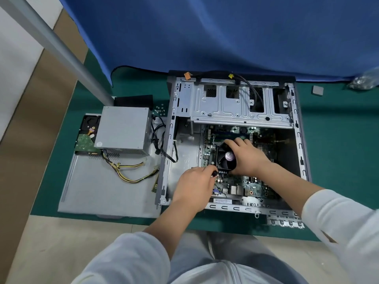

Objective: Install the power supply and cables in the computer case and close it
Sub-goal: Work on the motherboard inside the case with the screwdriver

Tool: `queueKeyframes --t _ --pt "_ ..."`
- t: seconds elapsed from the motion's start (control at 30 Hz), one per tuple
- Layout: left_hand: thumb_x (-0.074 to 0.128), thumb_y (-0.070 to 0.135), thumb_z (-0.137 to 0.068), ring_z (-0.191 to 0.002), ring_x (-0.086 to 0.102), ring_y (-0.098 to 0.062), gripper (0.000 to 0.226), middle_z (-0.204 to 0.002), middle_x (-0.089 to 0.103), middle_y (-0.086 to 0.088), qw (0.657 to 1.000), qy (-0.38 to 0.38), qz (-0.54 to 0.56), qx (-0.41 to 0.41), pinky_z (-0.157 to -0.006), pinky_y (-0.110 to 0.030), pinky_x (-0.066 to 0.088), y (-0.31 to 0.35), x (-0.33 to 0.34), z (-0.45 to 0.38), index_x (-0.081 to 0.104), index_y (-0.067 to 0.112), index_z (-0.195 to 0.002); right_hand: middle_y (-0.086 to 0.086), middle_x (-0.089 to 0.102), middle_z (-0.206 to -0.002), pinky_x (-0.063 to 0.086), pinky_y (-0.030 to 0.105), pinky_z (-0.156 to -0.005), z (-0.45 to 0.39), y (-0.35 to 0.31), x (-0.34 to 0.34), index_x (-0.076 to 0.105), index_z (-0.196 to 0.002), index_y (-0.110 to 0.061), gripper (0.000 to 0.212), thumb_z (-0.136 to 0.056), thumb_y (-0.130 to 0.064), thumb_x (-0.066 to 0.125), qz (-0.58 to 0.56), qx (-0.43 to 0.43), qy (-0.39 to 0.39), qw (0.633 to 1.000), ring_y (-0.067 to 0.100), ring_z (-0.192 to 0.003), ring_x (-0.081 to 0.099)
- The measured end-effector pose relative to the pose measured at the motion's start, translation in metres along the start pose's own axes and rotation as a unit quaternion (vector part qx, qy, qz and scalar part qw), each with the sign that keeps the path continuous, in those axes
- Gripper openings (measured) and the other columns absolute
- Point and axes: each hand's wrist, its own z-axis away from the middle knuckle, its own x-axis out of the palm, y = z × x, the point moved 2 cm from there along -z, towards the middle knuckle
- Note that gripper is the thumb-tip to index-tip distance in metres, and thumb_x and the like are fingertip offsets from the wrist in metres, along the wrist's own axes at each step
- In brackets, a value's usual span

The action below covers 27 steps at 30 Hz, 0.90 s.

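The open computer case [301, 144] lies flat on the green mat, its motherboard [250, 185] exposed. My right hand [249, 157] grips the black CPU cooler fan [225, 158] from the right side. My left hand [194, 186] pinches a small black connector [215, 173] at the fan's lower left corner. The grey power supply [123, 130] stands outside the case on the removed side panel [102, 191], with its yellow-black cables [131, 171] trailing across the panel.
A hard drive [87, 136] lies left of the power supply. Loose screws [159, 110] sit behind it. Black cables [159, 136] hang by the case's left wall. A small grey block [317, 90] and a plastic bag [365, 78] lie far right. A metal pole [61, 48] rises at left.
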Motion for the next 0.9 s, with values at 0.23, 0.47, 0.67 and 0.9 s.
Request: queueKeyframes --t 0.23,0.47,0.67,0.9 --pt "0.047 0.026 -0.097 -0.085 0.057 -0.021 0.024 -0.091 0.067 0.001 1.000 -0.003 -0.007 -0.002 -0.072 -0.031 0.042 0.000 0.000 0.000 0.055 0.023 -0.119 0.005 0.033 -0.136 0.047 0.046 -0.093 -0.006 0.000 -0.002 0.006 -0.146 -0.031 0.116 -0.060 -0.046 0.081 -0.007 -0.027 -0.040 0.999 0.027 -0.129 0.031" --pt "0.048 0.027 -0.096 -0.085 0.058 -0.021 0.024 -0.092 0.067 0.001 1.000 -0.002 -0.009 -0.002 -0.072 -0.031 0.043 0.000 0.001 -0.001 0.056 0.023 -0.118 0.003 0.036 -0.133 0.047 0.040 -0.091 0.000 0.004 -0.005 0.009 -0.147 -0.028 0.114 -0.060 -0.049 0.079 -0.003 -0.054 -0.026 0.998 0.025 -0.127 0.032" --pt "0.051 0.026 -0.095 -0.080 0.058 -0.020 0.020 -0.088 0.066 0.002 1.000 0.004 -0.012 -0.006 -0.068 -0.028 0.040 0.001 -0.001 0.000 0.058 0.025 -0.114 0.004 0.037 -0.133 0.048 0.039 -0.089 0.008 -0.002 0.002 0.009 -0.148 -0.028 0.112 -0.062 -0.050 0.078 0.014 -0.065 -0.020 0.998 0.025 -0.125 0.033" --pt "0.051 0.028 -0.095 -0.077 0.058 -0.016 0.017 -0.086 0.065 0.005 1.000 0.000 -0.014 -0.015 -0.065 -0.023 0.035 0.000 0.000 0.000 0.058 0.029 -0.111 0.003 0.037 -0.131 0.048 0.039 -0.084 0.016 -0.007 0.012 0.010 -0.147 -0.031 0.108 -0.064 -0.048 0.078 0.002 -0.046 -0.023 0.999 0.024 -0.124 0.033"
